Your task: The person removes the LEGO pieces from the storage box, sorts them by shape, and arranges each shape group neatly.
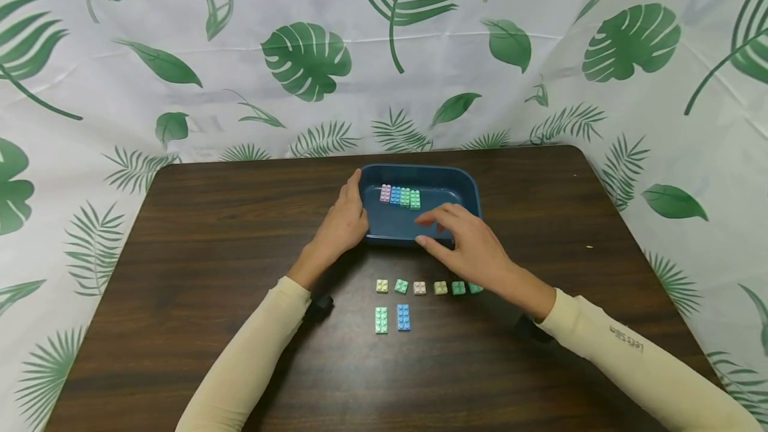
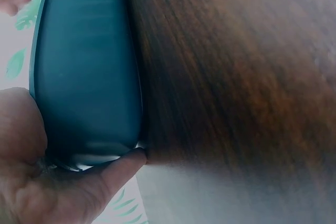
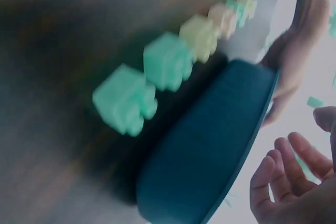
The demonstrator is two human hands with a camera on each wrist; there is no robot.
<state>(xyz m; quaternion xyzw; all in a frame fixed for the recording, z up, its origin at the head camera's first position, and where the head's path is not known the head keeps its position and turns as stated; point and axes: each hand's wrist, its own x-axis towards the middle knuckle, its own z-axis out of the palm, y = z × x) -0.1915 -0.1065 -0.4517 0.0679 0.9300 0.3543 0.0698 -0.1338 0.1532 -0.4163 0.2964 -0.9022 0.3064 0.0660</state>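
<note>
My left hand (image 1: 345, 219) holds the left end of a dark blue tray (image 1: 420, 240), fingers along the outside and thumb at the near corner's rim. In the left wrist view, that hand (image 2: 63, 182) wraps the tray's corner. Above the tray's near right part hovers my right hand (image 1: 468, 242), thumb and fingers parted around nothing. Its loosely bent fingers (image 3: 299, 177) show beyond the rim in the right wrist view. Inside the tray, a pink brick (image 1: 385, 193), a blue brick (image 1: 395, 195) and two green bricks (image 1: 411, 199) stand side by side.
Before the tray runs a row of small square bricks: yellow (image 1: 382, 286), green (image 1: 401, 286), pink (image 1: 419, 288), another yellow (image 1: 441, 287), and two more greens (image 1: 459, 287) near my right wrist. Closer lie a long green brick (image 1: 381, 320) and a long blue brick (image 1: 403, 317).
</note>
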